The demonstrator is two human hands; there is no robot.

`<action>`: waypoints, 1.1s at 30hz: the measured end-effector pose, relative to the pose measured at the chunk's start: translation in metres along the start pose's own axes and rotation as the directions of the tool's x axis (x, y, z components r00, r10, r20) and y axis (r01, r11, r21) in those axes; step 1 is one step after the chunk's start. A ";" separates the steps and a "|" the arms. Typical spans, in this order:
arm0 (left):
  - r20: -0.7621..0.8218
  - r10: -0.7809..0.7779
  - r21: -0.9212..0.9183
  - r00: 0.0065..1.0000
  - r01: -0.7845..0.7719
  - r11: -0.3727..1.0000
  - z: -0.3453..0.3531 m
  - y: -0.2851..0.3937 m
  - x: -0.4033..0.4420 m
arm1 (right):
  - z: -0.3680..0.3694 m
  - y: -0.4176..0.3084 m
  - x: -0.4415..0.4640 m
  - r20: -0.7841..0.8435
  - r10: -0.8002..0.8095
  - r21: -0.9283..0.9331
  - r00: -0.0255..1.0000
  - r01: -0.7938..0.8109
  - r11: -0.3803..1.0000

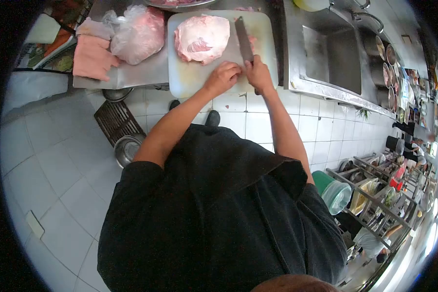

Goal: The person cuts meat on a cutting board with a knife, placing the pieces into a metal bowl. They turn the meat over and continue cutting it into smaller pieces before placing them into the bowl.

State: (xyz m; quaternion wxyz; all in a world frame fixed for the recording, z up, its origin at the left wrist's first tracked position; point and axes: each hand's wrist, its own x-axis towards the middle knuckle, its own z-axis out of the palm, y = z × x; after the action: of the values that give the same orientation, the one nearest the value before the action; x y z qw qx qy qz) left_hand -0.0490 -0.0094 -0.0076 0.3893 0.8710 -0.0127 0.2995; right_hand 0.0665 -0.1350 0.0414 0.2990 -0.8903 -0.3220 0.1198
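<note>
My right hand (259, 75) is wrapped round the handle of a large knife (244, 41), whose broad blade points away from me over the white cutting board (185, 82). Just left of it, my left hand (223, 78) rests low over the board with its fingers curled together; whatever they may hold is hidden. A big pale piece of raw meat (203, 39) lies on the board beyond my left hand, apart from it. Small pink meat scraps (252, 41) lie beside the blade, partly hidden by it.
Left of the board are a plastic bag of meat (138, 36) and a pink cloth-like sheet (92, 56). A metal bowl (180, 2) stands behind. To the right is a steel sink (333, 53). On the floor are a drain grate (117, 121) and a steel pot (127, 148).
</note>
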 end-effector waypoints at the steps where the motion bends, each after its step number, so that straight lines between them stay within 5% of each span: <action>1: 0.006 0.003 0.004 1.000 -0.003 1.000 -0.005 0.003 -0.003 | -0.007 -0.005 0.002 0.057 0.123 0.072 0.991 -0.127 0.989; 4: 0.023 -0.174 -0.052 0.984 0.175 0.983 -0.022 0.018 -0.005 | -0.033 -0.023 -0.023 0.016 0.074 -0.014 0.997 -0.073 0.997; 7: -0.128 -0.168 -0.026 0.977 0.166 0.986 -0.026 0.020 -0.011 | -0.046 -0.034 -0.056 0.060 0.112 -0.010 0.992 -0.112 0.994; 17: -0.033 -0.161 -0.034 0.986 0.160 0.987 -0.015 0.007 -0.008 | -0.028 -0.039 -0.096 0.050 0.090 0.172 0.995 -0.097 0.980; 27: -0.076 -0.180 -0.068 0.981 0.175 0.982 -0.009 0.004 -0.004 | -0.059 -0.067 -0.157 0.216 0.256 -0.114 0.942 -0.236 0.965; 33: -0.095 -0.187 -0.063 0.978 0.181 0.981 -0.007 0.004 -0.002 | -0.060 -0.075 -0.157 0.245 0.289 -0.119 0.926 -0.267 0.956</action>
State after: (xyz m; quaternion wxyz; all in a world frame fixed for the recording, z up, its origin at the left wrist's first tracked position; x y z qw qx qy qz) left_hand -0.0557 -0.0079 -0.0023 0.4387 0.8414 0.0796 0.3052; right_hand -0.0667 -0.2171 0.1381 0.1970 -0.9151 -0.2336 0.2630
